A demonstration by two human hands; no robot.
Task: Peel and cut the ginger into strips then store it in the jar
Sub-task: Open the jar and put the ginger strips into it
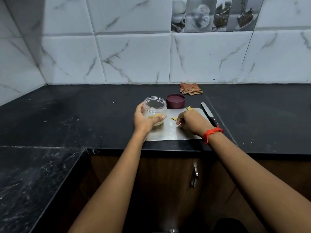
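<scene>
A clear plastic jar (155, 106) stands open at the left edge of a steel cutting board (170, 132), with yellow ginger strips (154, 117) at its bottom. My left hand (143, 119) grips the jar round its lower half. My right hand (191, 122) rests curled on the board, fingers down on the surface; whether it pinches ginger I cannot tell. A few ginger pieces (173, 118) lie just left of that hand, and peel scraps (189, 108) sit at the board's far edge.
The jar's maroon lid (175, 100) lies behind the board. A knife (209, 113) lies on the black counter (84, 115) right of the board. A folded brown cloth (191, 88) sits by the tiled wall. A cabinet handle (195, 175) shows below the counter edge.
</scene>
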